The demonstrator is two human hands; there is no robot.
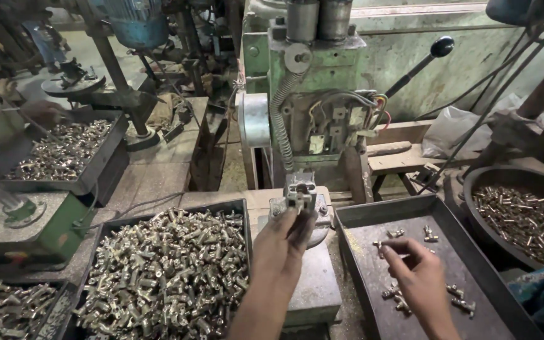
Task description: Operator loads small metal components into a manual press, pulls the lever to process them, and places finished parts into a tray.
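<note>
My left hand (pixel 286 242) reaches forward and holds a small brass fitting (pixel 298 196) at the fixture under the green drilling machine (pixel 313 94). My right hand (pixel 418 277) hovers over the dark metal tray (pixel 354 217) on the right, its fingers pinching another small brass fitting (pixel 380 245). Several loose fittings (pixel 458 301) lie scattered on that tray around the hand.
A tray heaped with brass fittings (pixel 171 271) sits at the left of my arm. A round pan of fittings (pixel 527 220) stands far right. Another full tray (pixel 64 148) and a second machine are at the left. The machine's black-knobbed lever (pixel 441 46) sticks out to the upper right.
</note>
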